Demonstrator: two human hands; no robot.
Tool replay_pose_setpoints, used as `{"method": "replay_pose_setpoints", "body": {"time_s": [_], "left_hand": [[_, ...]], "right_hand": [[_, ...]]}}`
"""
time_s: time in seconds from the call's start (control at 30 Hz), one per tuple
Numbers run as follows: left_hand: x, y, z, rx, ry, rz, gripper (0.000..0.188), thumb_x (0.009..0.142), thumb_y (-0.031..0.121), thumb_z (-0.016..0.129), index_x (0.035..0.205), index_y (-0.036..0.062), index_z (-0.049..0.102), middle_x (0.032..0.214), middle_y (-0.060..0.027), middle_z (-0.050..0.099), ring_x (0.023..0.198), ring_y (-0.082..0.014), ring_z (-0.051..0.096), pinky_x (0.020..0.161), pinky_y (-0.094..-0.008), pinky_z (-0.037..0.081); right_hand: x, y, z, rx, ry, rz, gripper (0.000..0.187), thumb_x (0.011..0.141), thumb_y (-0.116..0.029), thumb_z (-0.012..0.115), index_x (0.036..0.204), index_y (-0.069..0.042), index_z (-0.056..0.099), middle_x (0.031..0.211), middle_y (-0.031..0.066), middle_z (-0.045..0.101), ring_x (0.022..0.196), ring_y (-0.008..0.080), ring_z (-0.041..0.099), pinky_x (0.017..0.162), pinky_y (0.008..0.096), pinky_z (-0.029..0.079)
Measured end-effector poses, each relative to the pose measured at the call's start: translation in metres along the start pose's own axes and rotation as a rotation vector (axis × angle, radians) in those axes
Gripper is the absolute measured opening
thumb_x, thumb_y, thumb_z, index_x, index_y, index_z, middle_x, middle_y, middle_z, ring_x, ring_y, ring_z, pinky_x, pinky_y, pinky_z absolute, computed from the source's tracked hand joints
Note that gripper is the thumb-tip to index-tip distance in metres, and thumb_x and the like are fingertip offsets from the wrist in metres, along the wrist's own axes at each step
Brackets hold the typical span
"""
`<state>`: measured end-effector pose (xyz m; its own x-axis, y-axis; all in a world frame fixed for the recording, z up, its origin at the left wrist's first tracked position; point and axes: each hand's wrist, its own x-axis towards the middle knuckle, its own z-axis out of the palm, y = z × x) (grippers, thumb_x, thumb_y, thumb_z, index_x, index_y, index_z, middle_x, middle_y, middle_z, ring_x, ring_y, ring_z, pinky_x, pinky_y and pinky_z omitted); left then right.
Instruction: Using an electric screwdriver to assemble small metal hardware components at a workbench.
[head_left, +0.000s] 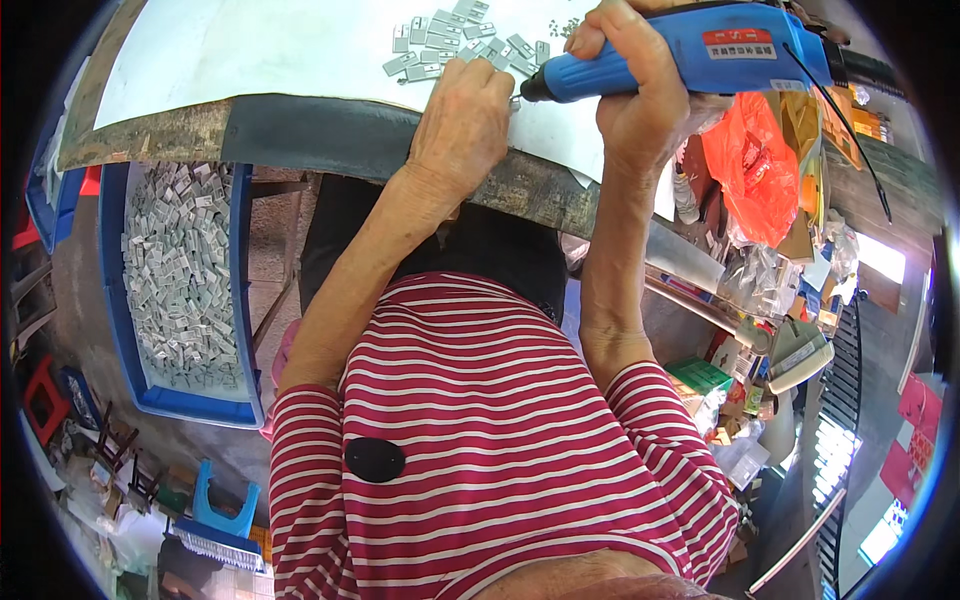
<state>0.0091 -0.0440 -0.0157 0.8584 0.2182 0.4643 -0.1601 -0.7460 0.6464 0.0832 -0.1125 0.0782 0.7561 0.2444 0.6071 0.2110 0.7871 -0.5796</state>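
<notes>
My right hand point(645, 95) is wrapped round a blue electric screwdriver point(690, 48), held nearly level with its black tip pointing left. Close to that tip, at the table's near edge, my left hand point(462, 125) has its fingers pinched on a small grey metal piece point(515, 103), mostly hidden by the fingers. It seems to be of the same kind as the loose flat grey pieces point(440, 42) just beyond, which look like pencil sharpeners. Tiny dark screws point(563, 28) lie in a loose heap past the tool.
White sheeting point(260, 50) covers the worn wooden table, with a dark strip point(310, 130) along its front edge. A blue crate point(245, 300) full of grey pieces stands lower left. A black cable point(845, 125) hangs from the tool. At right are a red plastic bag point(750, 170) and clutter.
</notes>
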Motion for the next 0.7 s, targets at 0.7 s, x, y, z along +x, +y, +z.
{"method": "replay_pose_setpoints", "body": {"time_s": [0.7], "left_hand": [[0.002, -0.003, 0.001, 0.005, -0.023, -0.006, 0.009, 0.072, 0.0, 0.058, 0.081, 0.0001, 0.06, 0.079, -0.0153, 0.055, 0.081, -0.0314, 0.052, 0.075, -0.0382, 0.044]], "right_hand": [[0.003, -0.009, 0.003, -0.346, -0.147, 0.142, 0.022, 0.063, -0.001, 0.071, 0.082, -0.001, 0.059, 0.066, 0.0067, 0.06, 0.053, 0.0137, 0.058, 0.048, 0.0248, 0.047]]}}
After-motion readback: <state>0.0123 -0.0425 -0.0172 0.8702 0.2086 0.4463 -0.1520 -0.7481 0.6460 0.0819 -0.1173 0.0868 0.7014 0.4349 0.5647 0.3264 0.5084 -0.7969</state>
